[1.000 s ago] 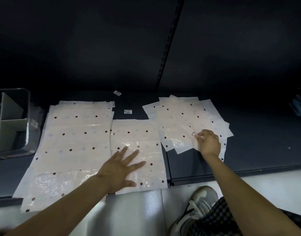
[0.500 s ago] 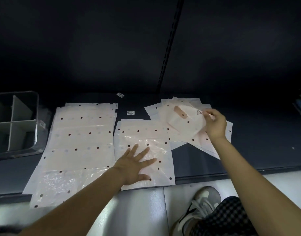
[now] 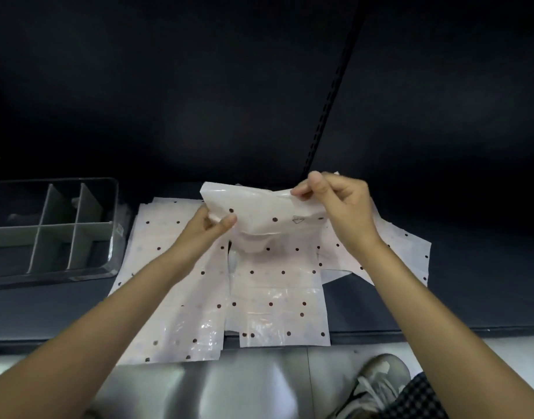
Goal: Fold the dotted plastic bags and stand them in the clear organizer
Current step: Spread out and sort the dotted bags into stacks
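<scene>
From the head view, the left hand (image 3: 210, 226) and right hand (image 3: 339, 207) each pinch an edge of one dotted bag (image 3: 265, 214), held up above the flat bags (image 3: 278, 294). A neat fold likely needs matched corners and even tension. The clear organizer (image 3: 52, 228) waits left on the dark surface (image 3: 471, 282) under shadowed shelving.

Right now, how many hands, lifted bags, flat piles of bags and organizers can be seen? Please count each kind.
Hands: 2 (left hand, right hand, both pinching the lifted bag)
Lifted bag: 1
Flat piles: 3 (left pile, middle pile, right pile)
Organizer: 1
Total: 7
</scene>
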`<move>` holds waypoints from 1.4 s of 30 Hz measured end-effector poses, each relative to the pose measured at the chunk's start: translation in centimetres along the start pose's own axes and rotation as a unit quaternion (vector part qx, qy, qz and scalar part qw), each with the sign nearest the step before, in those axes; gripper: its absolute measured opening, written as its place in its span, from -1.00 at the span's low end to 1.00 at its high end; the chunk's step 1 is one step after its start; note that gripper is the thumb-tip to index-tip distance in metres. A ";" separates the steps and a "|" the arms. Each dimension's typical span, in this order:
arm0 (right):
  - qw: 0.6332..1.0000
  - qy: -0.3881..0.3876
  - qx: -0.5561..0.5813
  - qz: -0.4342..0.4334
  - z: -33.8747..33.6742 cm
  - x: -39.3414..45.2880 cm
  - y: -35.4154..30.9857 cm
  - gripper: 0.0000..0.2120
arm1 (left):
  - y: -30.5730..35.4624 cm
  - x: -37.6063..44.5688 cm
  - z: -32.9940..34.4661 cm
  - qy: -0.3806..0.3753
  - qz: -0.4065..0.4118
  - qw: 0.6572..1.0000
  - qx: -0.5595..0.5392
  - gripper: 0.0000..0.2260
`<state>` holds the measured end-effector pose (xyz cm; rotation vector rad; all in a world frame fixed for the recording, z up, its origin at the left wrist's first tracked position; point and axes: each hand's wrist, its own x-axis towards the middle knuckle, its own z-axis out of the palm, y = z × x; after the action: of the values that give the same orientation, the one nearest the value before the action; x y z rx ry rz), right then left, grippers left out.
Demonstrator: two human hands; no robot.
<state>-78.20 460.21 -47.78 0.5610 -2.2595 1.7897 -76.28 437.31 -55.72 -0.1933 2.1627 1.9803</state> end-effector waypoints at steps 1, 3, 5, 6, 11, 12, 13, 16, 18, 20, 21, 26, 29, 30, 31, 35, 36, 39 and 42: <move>1.000 -0.009 0.014 -0.015 0.2 0.2 -0.4 -0.75 | 0.2 -0.2 -0.7 -0.005 0.006 1.000 0.003 -0.44; 0.999 -0.028 0.011 -0.026 0.6 0.6 -0.5 -0.77 | 0.3 -0.5 -2.2 0.001 0.014 1.000 -0.006 -0.61; 0.998 -0.059 -0.026 0.011 0.9 0.7 0.8 -0.80 | -0.3 -0.8 -3.7 0.023 0.004 0.999 -0.040 -0.66; 0.995 -0.078 -0.049 0.040 0.9 0.5 2.1 -0.82 | -0.9 -0.9 -4.5 0.047 -0.007 0.997 -0.055 -0.66; 0.968 -0.027 -0.133 0.212 -1.3 -2.9 11.1 -0.79 | -5.7 -2.4 -8.9 0.172 -0.015 0.982 0.072 -0.50; 0.957 0.011 -0.160 0.241 -2.5 -4.0 12.8 -0.77 | -6.7 -2.9 -9.5 0.179 -0.026 0.977 0.110 -0.44; 0.942 0.039 -0.201 0.268 -3.9 -5.1 14.5 -0.73 | -7.6 -3.3 -9.9 0.187 -0.042 0.971 0.145 -0.39; 0.860 0.035 -0.362 0.357 -8.3 -8.7 18.1 -0.53 | -9.6 -4.3 -10.2 0.205 -0.103 0.944 0.238 -0.28; 0.810 0.028 -0.438 0.390 -10.4 -10.8 19.3 -0.51 | -10.3 -4.6 -10.0 0.219 -0.128 0.920 0.298 -0.25; 0.797 0.053 -0.464 0.382 -11.3 -11.8 19.8 -0.64 | -10.7 -4.8 -9.7 0.235 -0.122 0.901 0.343 -0.25; 0.802 0.076 -0.463 0.370 -11.4 -11.9 19.8 -0.73 | -10.8 -4.9 -9.4 0.240 -0.113 0.895 0.358 -0.26; 0.801 0.094 -0.483 0.341 -11.1 -11.2 19.6 -0.85 | -11.2 -5.4 -7.3 0.253 -0.075 0.857 0.443 -0.31; 0.813 0.080 -0.465 0.341 -10.1 -10.5 19.4 -0.82 | -11.4 -5.8 -5.1 0.214 -0.013 0.872 0.440 -0.39; 0.816 0.062 -0.460 0.345 -9.6 -10.2 19.2 -0.78 | -11.5 -5.7 -4.4 0.182 0.001 0.880 0.439 -0.42; 0.814 0.034 -0.461 0.351 -9.2 -10.1 18.9 -0.69 | -11.7 -5.7 -3.7 0.139 0.010 0.882 0.450 -0.45; 0.774 -0.085 -0.526 0.342 -8.6 -10.3 18.6 -0.43 | -13.1 -5.1 -2.4 0.005 -0.054 0.848 0.527 -0.51; 0.774 -0.082 -0.535 0.329 -8.5 -10.3 18.6 -0.49 | -13.3 -4.9 -2.4 -0.008 -0.076 0.841 0.535 -0.52; 0.782 -0.056 -0.530 0.323 -8.5 -10.1 18.5 -0.65 | -13.6 -4.7 -2.7 -0.023 -0.088 0.840 0.535 -0.53; 0.795 -0.075 -0.493 0.346 -8.8 -9.2 18.0 -0.64 | -13.3 -4.6 -3.1 -0.034 -0.092 0.848 0.521 -0.54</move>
<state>-77.97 473.71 -65.25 -0.3980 -3.2758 0.4213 -68.92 432.77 -67.21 -0.1316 2.6763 0.5018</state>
